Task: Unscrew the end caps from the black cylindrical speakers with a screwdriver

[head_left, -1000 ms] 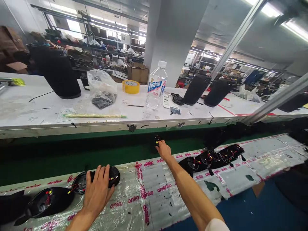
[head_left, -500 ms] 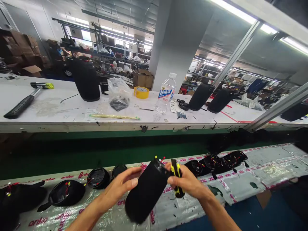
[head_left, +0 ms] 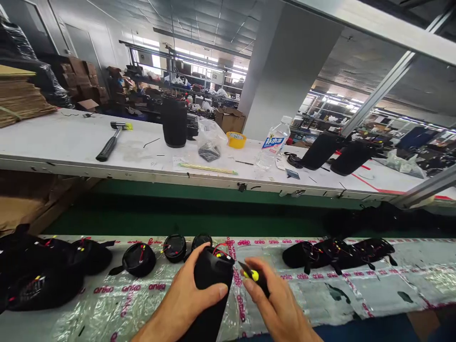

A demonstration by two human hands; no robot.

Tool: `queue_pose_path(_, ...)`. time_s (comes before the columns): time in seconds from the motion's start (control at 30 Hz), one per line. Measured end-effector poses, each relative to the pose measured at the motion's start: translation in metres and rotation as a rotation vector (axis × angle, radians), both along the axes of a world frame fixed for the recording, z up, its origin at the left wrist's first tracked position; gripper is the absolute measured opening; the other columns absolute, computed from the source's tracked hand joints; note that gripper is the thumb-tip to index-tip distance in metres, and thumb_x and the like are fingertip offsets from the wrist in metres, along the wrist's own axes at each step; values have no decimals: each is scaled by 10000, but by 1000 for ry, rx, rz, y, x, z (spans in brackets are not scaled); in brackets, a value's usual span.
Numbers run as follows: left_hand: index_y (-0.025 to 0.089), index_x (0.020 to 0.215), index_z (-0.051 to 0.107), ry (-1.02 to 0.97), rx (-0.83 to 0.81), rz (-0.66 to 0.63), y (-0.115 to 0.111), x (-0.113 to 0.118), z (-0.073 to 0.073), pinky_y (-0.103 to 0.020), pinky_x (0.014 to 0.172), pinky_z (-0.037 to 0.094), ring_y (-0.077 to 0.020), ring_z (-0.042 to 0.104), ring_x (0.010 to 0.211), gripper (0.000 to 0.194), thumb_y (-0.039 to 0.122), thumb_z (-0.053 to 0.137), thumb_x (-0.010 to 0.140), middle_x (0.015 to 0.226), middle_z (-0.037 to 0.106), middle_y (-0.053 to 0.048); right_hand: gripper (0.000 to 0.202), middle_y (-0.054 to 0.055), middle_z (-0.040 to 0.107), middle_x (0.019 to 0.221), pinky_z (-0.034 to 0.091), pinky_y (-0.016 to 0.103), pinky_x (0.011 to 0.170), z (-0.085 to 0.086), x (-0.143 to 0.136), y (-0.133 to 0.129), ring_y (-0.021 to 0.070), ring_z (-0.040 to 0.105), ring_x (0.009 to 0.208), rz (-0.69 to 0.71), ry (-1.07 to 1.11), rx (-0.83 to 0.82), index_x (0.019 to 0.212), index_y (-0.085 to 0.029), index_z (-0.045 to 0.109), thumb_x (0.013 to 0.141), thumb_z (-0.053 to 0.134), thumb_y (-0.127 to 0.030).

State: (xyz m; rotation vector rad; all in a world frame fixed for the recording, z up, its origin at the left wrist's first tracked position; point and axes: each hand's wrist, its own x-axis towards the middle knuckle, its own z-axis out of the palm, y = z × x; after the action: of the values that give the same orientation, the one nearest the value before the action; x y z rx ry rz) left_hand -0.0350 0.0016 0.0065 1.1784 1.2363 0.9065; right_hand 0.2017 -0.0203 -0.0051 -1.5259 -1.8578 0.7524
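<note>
My left hand (head_left: 188,294) is wrapped round a black fabric-covered cylinder (head_left: 213,304), thumb across its near side. The cylinder is tilted, and red wires with a white connector show at its upper end. Just right of that end, my right hand (head_left: 272,297) grips a black and yellow cutter (head_left: 257,278), its dark pointed tip toward the cylinder's rim. Tip and rim look very close; whether they touch I cannot tell. Small round black parts (head_left: 174,248) with coloured wires lie behind and left of my left hand.
Plastic film printed in pink (head_left: 263,323) covers the near bench. More black wired pieces (head_left: 335,251) lie right, others (head_left: 46,280) left. On the raised white shelf (head_left: 138,156) are a hammer (head_left: 109,145), yellow tape (head_left: 236,140), a bottle (head_left: 274,145) and black cylinders (head_left: 174,123).
The view has turned left. My left hand has closed round the cylinder, which now stands more upright. The cutter has turned in my right hand, its pointed tip now toward the cylinder.
</note>
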Motion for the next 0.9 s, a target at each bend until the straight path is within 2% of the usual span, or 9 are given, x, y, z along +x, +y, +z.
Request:
queue_pose_path(0.1,208,1480,486,158,4,60,-5,-5,6,-579,1236,295,-399,465,1447,906,382,807,650,1545,546,-160,267,42,739,1121,559,340,808,3,-19,-8,229,735,942,133,-191,203,1305,-307,546,1088,411,-381)
queue_pose_path(0.2,221,1473,483,266,59,90,-8,-8,7,-565,1231,306,-378,463,1451,876,339,767,653,1554,530,-147,220,36,722,967,519,319,638,12,-34,-8,235,721,800,240,-455,389,1254,-272,519,1080,386,-279)
queue_pose_path(0.3,242,1478,467,315,76,115,-11,-10,5,-562,1207,331,-373,486,1428,868,315,747,659,1545,529,-138,191,29,693,887,461,323,549,20,-43,-6,239,699,735,294,-633,484,1228,-238,494,1051,424,-231)
queue_pose_path(0.47,242,1448,500,345,84,146,-13,-16,0,-563,1179,364,-390,526,1390,860,303,756,629,1516,556,-140,174,17,653,822,425,348,511,25,-51,-2,243,675,677,333,-717,521,1155,-222,489,994,489,-157)
queue_pose_path(0.67,244,1448,492,403,113,150,-15,-21,-4,-559,1144,423,-392,550,1379,847,305,758,646,1507,563,-142,275,9,636,785,417,366,503,24,-60,-1,249,658,636,349,-780,533,1104,-221,482,882,579,-91)
queue_pose_path(0.8,260,1424,518,537,163,172,-17,-21,-6,-537,971,563,-425,651,1258,816,306,771,649,1464,602,-144,385,35,645,772,359,354,445,19,-61,-7,240,649,588,357,-846,516,1153,-182,505,797,604,-73)
queue_pose_path(0.9,262,1414,522,616,191,183,-19,-21,-11,-511,863,606,-421,708,1159,801,309,771,654,1432,624,-140,460,52,643,749,322,347,414,17,-66,-11,231,630,559,364,-886,493,1158,-169,534,719,635,-79)
